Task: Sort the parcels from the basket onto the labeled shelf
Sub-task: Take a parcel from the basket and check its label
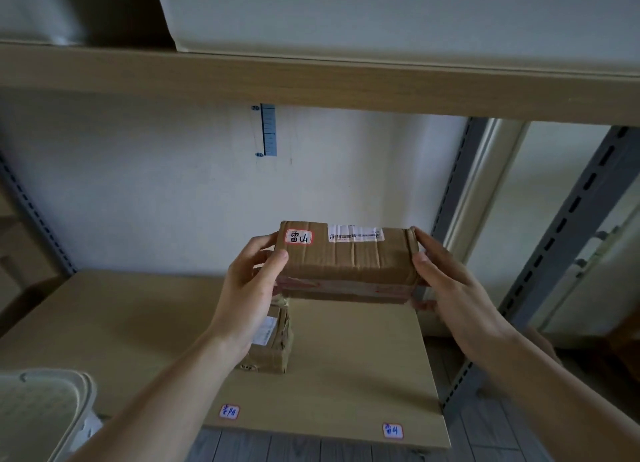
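Note:
I hold a brown cardboard parcel [349, 259] in the air above the right half of the wooden shelf board [363, 364]. It carries a red-framed handwritten label at its top left and a white shipping label. My left hand [252, 288] grips its left end and my right hand [446, 281] grips its right end. A smaller taped parcel [273, 340] lies on the shelf below my left wrist, partly hidden by it. On the shelf's front edge are two small labels: one [229, 411] near the middle and one [392, 430] at the right.
A white basket [45, 409] sits at the lower left. Another wooden shelf [311, 80] runs overhead with white boxes on it. Grey slotted metal uprights [554, 253] stand at the right. A white wall with a small blue scale is behind.

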Demonstrator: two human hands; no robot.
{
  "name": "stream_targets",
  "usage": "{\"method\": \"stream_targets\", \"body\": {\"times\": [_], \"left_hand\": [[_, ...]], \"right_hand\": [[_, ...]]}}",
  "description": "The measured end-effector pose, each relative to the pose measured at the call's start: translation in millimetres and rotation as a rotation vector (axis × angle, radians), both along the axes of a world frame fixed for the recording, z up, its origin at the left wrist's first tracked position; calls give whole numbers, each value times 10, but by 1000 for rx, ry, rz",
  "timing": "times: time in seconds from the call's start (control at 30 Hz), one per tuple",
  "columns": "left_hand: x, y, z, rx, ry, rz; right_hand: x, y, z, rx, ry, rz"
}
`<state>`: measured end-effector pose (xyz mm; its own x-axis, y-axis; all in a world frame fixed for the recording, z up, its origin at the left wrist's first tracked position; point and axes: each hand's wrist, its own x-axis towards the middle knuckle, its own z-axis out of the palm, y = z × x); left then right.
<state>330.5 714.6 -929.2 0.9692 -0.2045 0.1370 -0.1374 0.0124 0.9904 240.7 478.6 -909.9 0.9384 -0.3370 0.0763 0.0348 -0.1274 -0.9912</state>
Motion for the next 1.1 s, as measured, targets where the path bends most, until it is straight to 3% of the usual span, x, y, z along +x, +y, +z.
{"method": "stream_targets", "body": {"times": [0.33, 0.47, 0.7, 1.1], "left_hand": [[-21, -5, -10, -66, -74, -23], [13, -22, -36, -196, 54, -52], [28, -43, 13, -360, 134, 34], [29, 57, 47, -278, -3, -57]], "right_hand": [[-11, -64, -52, -74, -152, -72], [-1, -86, -53, -117, -204, -59], [14, -135, -17, 124, -211, -56], [-17, -125, -25, 167, -199, -23]]}}
